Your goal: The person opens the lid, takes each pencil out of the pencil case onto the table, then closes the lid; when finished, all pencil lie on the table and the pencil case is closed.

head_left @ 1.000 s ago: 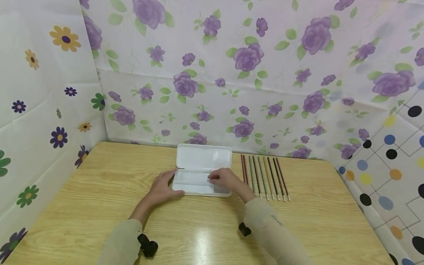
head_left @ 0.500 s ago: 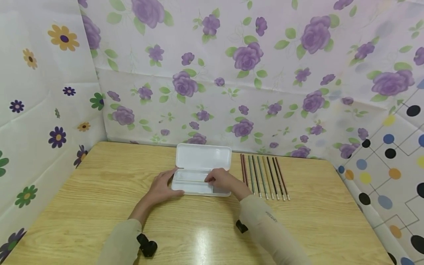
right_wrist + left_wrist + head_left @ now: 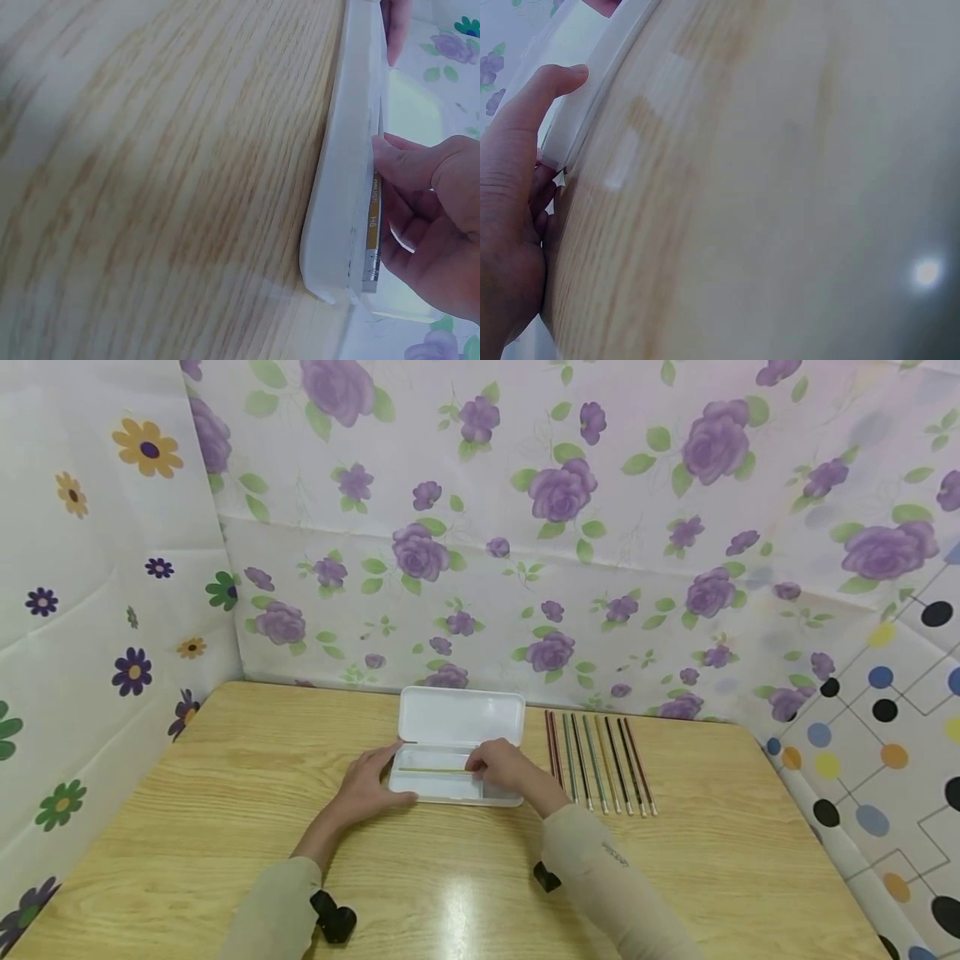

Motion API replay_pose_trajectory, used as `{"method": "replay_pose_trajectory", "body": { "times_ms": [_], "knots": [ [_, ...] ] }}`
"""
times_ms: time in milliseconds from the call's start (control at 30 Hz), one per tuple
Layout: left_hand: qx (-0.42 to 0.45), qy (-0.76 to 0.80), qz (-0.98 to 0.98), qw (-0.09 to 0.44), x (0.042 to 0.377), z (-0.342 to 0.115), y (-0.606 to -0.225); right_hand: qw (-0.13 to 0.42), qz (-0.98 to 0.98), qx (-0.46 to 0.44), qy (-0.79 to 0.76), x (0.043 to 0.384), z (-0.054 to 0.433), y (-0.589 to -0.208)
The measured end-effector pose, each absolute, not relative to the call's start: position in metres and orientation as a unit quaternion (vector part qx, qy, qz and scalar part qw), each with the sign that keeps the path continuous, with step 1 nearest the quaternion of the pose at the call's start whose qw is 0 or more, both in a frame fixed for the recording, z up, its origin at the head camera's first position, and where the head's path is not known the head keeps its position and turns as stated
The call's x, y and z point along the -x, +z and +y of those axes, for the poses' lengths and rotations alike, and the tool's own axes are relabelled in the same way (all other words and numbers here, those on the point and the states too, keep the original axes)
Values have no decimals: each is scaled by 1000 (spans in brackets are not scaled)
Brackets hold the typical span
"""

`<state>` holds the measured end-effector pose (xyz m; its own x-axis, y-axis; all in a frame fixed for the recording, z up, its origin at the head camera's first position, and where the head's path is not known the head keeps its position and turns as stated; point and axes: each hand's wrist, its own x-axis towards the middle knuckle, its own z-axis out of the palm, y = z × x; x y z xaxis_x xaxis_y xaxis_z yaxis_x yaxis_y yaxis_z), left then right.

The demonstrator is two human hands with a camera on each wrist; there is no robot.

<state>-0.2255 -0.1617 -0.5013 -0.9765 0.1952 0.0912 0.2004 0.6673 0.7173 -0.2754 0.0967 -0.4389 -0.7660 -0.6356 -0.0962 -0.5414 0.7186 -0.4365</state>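
Note:
An open white pencil case (image 3: 438, 787) lies on the table with its lid (image 3: 461, 715) tipped back toward the wall. My left hand (image 3: 365, 787) holds the case's left end, thumb at the front edge and fingers round the back corner. Over the case's right half, my right hand (image 3: 501, 763) pinches a yellow-and-black pencil (image 3: 373, 217) marked HB. In the head view this pencil (image 3: 431, 769) runs lengthwise across the case. Its silver eraser end shows past the fingers in the right wrist view.
Several pencils (image 3: 600, 764) lie side by side right of the case, eraser ends toward me. The wooden table (image 3: 285, 752) meets a flower-printed cloth wall (image 3: 555, 610) behind. A dotted cloth (image 3: 877, 793) hangs at the right.
The right hand has shifted slightly left and settled over the case. The pencil it pinches now shows as a yellow line across the case. The left hand has stayed in place.

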Motion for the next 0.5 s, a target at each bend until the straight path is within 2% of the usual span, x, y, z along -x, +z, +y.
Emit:
{"method": "replay_pose_trajectory", "body": {
  "times_ms": [500],
  "knots": [
    [106, -391, -914, 2, 225, -161, -501, 49, 925, 294, -237, 276, 119, -425]
  ]
}}
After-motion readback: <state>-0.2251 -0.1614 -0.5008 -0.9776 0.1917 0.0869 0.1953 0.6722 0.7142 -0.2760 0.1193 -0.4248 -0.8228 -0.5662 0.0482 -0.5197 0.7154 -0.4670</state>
